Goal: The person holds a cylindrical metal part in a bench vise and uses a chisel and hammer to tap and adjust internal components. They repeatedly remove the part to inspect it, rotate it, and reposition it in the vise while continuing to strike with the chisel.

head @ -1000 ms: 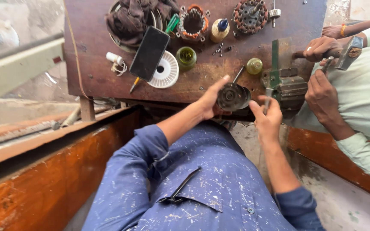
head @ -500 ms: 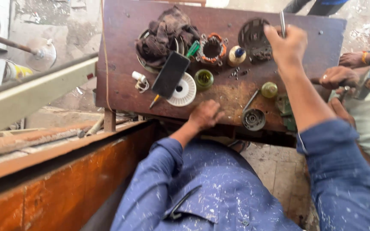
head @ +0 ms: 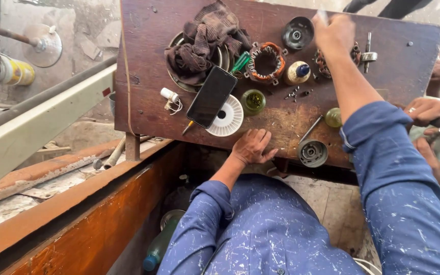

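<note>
Nearest the body, the left hand (head: 252, 147) lies flat and empty on the wooden bench (head: 148, 102) edge, beside one round motor end cap (head: 312, 152); a second cap (head: 298, 33) sits farther off. Beyond, the right hand (head: 335, 31) reaches among two wound stators, its grip blurred, so I cannot tell whether it holds anything. This looks like parts being fetched; a steady, sure reach is needed.

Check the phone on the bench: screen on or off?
Off. The phone lies face up, its screen plain black, leaning across the white disc.
</note>
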